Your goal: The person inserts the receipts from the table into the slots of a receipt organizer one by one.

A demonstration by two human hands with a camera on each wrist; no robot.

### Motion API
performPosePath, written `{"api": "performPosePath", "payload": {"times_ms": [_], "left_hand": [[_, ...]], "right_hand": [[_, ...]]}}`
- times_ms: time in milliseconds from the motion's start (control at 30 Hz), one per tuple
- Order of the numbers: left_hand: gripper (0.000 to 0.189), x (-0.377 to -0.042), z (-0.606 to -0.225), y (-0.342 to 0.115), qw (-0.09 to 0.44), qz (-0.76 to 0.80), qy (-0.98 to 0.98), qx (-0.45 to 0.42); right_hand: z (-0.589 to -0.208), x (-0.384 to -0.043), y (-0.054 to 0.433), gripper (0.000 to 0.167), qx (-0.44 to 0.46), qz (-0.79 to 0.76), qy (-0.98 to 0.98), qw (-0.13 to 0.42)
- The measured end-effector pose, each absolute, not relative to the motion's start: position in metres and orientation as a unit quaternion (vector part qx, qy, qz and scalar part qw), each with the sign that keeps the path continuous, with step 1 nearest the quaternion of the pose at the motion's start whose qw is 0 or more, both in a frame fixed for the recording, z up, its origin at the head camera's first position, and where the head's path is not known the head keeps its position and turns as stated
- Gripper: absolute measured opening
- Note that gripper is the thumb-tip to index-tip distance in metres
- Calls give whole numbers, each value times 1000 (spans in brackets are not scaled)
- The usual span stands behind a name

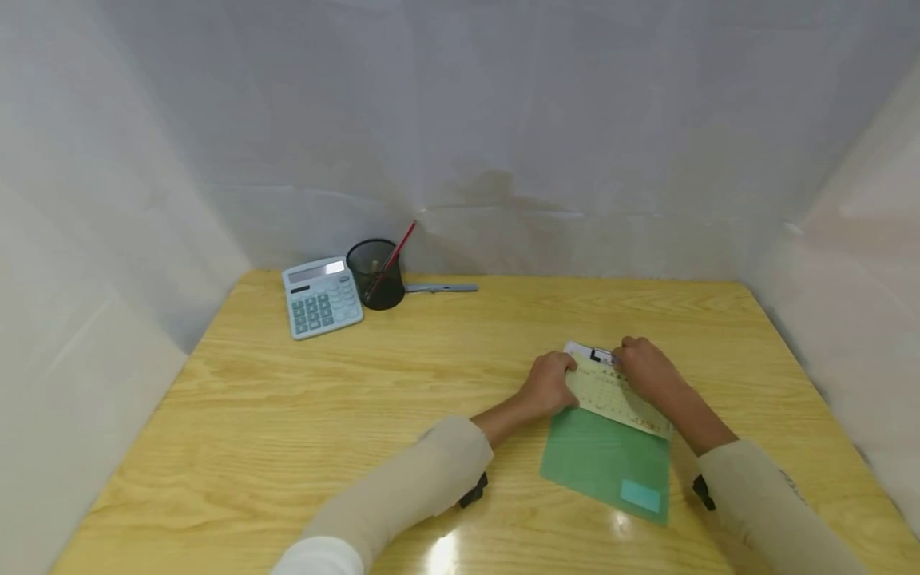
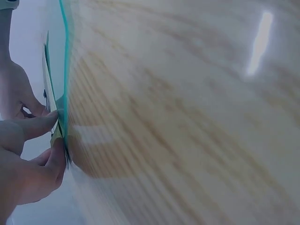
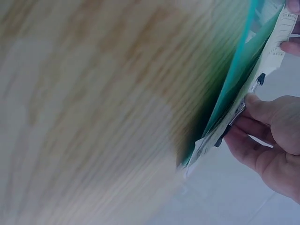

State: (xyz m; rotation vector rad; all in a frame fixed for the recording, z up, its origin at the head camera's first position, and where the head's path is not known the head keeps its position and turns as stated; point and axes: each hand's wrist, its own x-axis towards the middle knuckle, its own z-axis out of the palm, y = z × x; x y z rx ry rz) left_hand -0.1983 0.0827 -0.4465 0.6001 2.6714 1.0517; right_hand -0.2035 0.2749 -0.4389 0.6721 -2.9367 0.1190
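A green translucent folder [image 1: 604, 455] with a pale blue label [image 1: 640, 495] lies at the right of the table. Over its upper part is a yellow printed sheet [image 1: 611, 397], with a metal clip with black ends [image 1: 602, 356] at the top edge. My left hand [image 1: 549, 383] pinches the sheet's left edge between thumb and fingers. At the clip, my right hand [image 1: 647, 371] has its thumb on the metal and its fingers curled beneath, as the right wrist view shows. Papers [image 3: 276, 42] stand slightly apart from the green cover [image 3: 229, 84] there.
At the back left stand a pale blue calculator [image 1: 323, 307] and a black mesh pen cup [image 1: 388, 294] holding a red pencil [image 1: 404, 241]. A slim blue-grey object [image 1: 446, 288], perhaps a pen or knife, lies beside the cup. Whitish sheeting [image 1: 503, 120] encloses the table.
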Motion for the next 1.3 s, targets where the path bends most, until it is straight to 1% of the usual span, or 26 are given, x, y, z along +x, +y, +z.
{"api": "performPosePath", "payload": {"times_ms": [300,600,867,1300], "left_hand": [[53,-198,-449,84,97,358,907,199],[49,-198,-448,85,87,342,914,201],[51,-199,-447,85,82,352,911,198],[51,-202,-450,89,67,337,919,194]], "right_hand": [[-435,-202,274,10,220,40,-973,50],[-433,-202,275,14,232,37,-970,60],[-434,-203,277,7,233,41,-969,65],[-437,-204,276,7,237,37,-968,69]]}}
